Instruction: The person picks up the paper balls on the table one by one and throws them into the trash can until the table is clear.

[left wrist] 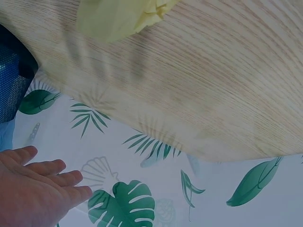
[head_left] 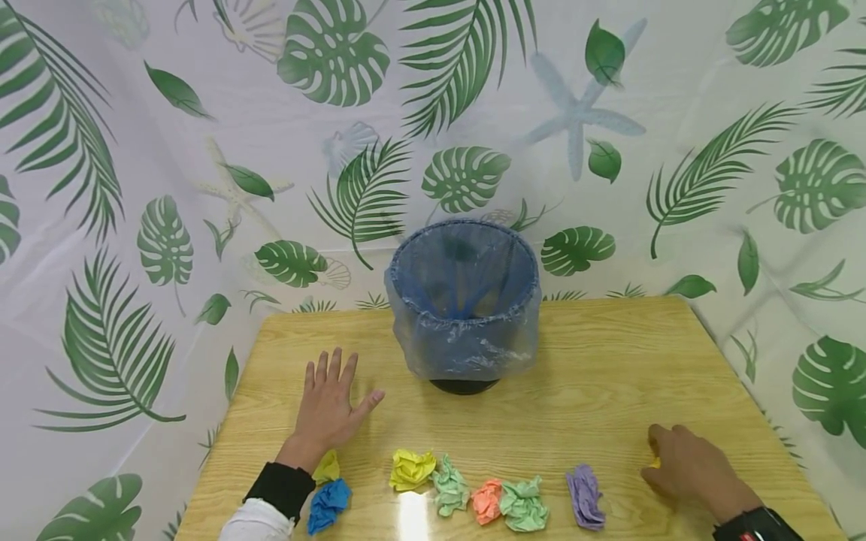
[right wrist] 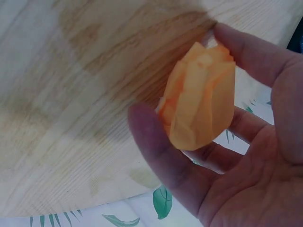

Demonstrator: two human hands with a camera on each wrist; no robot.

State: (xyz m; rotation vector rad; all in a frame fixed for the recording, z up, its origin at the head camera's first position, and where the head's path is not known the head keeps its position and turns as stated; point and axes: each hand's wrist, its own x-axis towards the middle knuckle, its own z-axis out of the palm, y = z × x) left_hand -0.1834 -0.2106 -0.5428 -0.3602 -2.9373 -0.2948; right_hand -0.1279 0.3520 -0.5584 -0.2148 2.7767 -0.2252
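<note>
At the right of the head view, my right hand [head_left: 691, 467] grips a crumpled orange paper ball [right wrist: 202, 101] between curled fingers and thumb. From above, only a sliver of that paper shows. My left hand [head_left: 330, 413] is stretched out over the left side of the table, fingers straight and spread, holding nothing. Close below its wrist lie a yellow paper ball [head_left: 328, 467], partly hidden by the arm, and a blue paper ball [head_left: 329, 506]. A purple paper ball [head_left: 585, 497] is the nearest loose one to my right hand.
A bin [head_left: 467, 346] lined with a translucent blue bag stands at the table's back middle. Along the front lie another yellow ball [head_left: 412, 469], two pale green balls [head_left: 449, 486] and a coral one [head_left: 486, 501]. Leaf-patterned cloth [head_left: 467, 90] hangs behind the wooden table [head_left: 595, 391].
</note>
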